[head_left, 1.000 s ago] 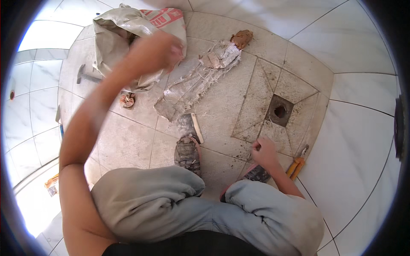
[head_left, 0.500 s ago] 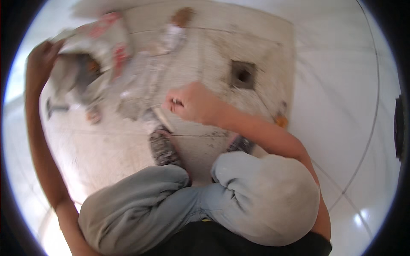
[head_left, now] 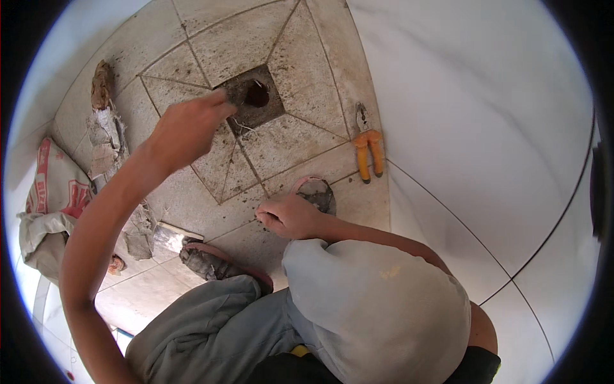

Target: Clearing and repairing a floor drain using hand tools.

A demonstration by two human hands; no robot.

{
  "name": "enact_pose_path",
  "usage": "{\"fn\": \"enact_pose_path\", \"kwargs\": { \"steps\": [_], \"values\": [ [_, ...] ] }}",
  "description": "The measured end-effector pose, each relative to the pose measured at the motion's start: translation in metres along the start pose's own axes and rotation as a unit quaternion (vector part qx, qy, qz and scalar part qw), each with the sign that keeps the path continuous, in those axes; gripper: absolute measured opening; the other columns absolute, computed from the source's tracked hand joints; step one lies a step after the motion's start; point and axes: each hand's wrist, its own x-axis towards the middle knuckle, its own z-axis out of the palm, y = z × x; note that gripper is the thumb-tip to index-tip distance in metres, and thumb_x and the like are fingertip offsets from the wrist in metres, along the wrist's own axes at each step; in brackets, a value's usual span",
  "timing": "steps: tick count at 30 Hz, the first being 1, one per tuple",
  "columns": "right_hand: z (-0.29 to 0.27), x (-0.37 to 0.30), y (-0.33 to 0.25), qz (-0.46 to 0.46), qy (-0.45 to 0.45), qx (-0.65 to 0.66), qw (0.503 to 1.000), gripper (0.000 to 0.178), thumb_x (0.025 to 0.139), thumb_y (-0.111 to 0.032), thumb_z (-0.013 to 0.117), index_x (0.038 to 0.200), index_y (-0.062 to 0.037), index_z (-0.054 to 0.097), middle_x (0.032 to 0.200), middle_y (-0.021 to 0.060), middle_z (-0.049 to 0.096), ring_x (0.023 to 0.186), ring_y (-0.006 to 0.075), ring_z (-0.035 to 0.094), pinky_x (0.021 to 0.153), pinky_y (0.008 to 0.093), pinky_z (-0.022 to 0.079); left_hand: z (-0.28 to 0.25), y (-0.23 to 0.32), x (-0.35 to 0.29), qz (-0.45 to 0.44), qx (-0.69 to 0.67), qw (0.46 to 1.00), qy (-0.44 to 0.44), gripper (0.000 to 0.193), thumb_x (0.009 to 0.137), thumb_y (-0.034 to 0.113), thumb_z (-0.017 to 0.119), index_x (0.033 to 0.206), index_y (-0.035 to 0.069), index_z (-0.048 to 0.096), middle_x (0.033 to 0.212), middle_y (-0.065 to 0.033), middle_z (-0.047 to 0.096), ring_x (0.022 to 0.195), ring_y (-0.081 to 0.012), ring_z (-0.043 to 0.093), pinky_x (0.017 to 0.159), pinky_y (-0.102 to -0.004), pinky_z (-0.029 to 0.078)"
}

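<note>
My left hand [head_left: 190,130] reaches over the tiled floor to the left edge of a square drain hole [head_left: 263,116]. Its fingers are drawn together and pointed down; what they pinch, if anything, cannot be made out. Inside the square is a dark round opening, and a thin pale strand [head_left: 245,127] lies at its near corner. My right hand [head_left: 291,216] is closed in a fist in front of my right knee, just short of my right shoe [head_left: 316,192]. Whatever it holds is hidden by the fingers.
Pliers with orange handles [head_left: 369,153] lie right of the drain. At the left are a whitish sack with red print [head_left: 54,182] and a long strip of crumpled wrapping [head_left: 109,144]. A flat metal blade [head_left: 171,239] lies beside my left shoe [head_left: 208,259]. Crumbs of dirt dot the tiles.
My left hand has left the sack and moved right to the drain hole. My right hand has come back nearer the knee, still closed. The view has turned rightward.
</note>
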Motion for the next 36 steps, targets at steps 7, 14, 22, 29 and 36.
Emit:
{"fn": "enact_pose_path", "kwargs": {
  "steps": [7, 14, 22, 29, 36],
  "values": [
    [-0.007, -0.003, 0.0, 0.053, -0.04, 0.001, 0.998, 0.016, 0.093, -0.018, 0.059, 0.096, -0.0032, 0.064, 0.082, 0.0172, 0.067, 0.074, 0.0369, 0.066, 0.065, 0.0436, 0.051, 0.026, 0.007, 0.081, 0.037, 0.081, 0.989, -0.119, 0.034, 0.076, -0.003, 0.06, 0.109, 0.005, 0.064, 0.104, -0.0134, 0.066, 0.091, -0.0344, 0.067, 0.074, -0.0452, 0.055],
    [0.003, -0.001, 0.001, -0.014, 0.033, 0.012, 0.999, 0.012, 0.089, -0.016, 0.057, 0.092, -0.0044, 0.061, 0.073, 0.0209, 0.063, 0.069, 0.0418, 0.063, 0.062, 0.0504, 0.048, 0.048, 0.004, 0.091, 0.013, 0.103, 0.975, -0.195, 0.023, 0.072, 0.002, 0.061, 0.094, 0.004, 0.067, 0.089, -0.0172, 0.069, 0.091, -0.0369, 0.067, 0.074, -0.0468, 0.054],
    [0.006, 0.001, 0.0, -0.009, 0.032, -0.008, 0.999, 0.013, 0.089, -0.016, 0.057, 0.09, -0.0037, 0.062, 0.076, 0.0204, 0.064, 0.074, 0.0403, 0.064, 0.065, 0.0496, 0.049, -0.011, -0.008, -0.017, 0.05, -0.036, 0.998, 0.017, 0.015, 0.08, 0.006, 0.062, 0.091, 0.009, 0.071, 0.083, -0.0144, 0.069, 0.078, -0.0342, 0.067, 0.067, -0.0429, 0.054],
    [0.001, 0.004, -0.007, 0.009, -0.066, -0.083, 0.994, 0.021, 0.089, -0.015, 0.059, 0.106, -0.0046, 0.066, 0.089, 0.0155, 0.068, 0.08, 0.0312, 0.066, 0.071, 0.039, 0.051, -0.051, -0.079, -0.17, -0.29, 0.006, 0.948, 0.129, 0.024, 0.084, 0.009, 0.062, 0.107, 0.007, 0.068, 0.101, -0.0205, 0.065, 0.099, -0.0351, 0.062, 0.085, -0.0425, 0.049],
    [0.011, 0.01, -0.021, 0.016, -0.049, -0.085, 0.995, 0.02, 0.088, -0.015, 0.061, 0.102, -0.0019, 0.068, 0.093, 0.0157, 0.069, 0.079, 0.0334, 0.065, 0.074, 0.0405, 0.052, -0.008, -0.143, -0.157, -0.271, -0.09, 0.884, 0.371, 0.045, 0.089, 0.026, 0.062, 0.129, 0.005, 0.054, 0.117, -0.0239, 0.062, 0.112, -0.0414, 0.058, 0.098, -0.0443, 0.045]
  ]
}}
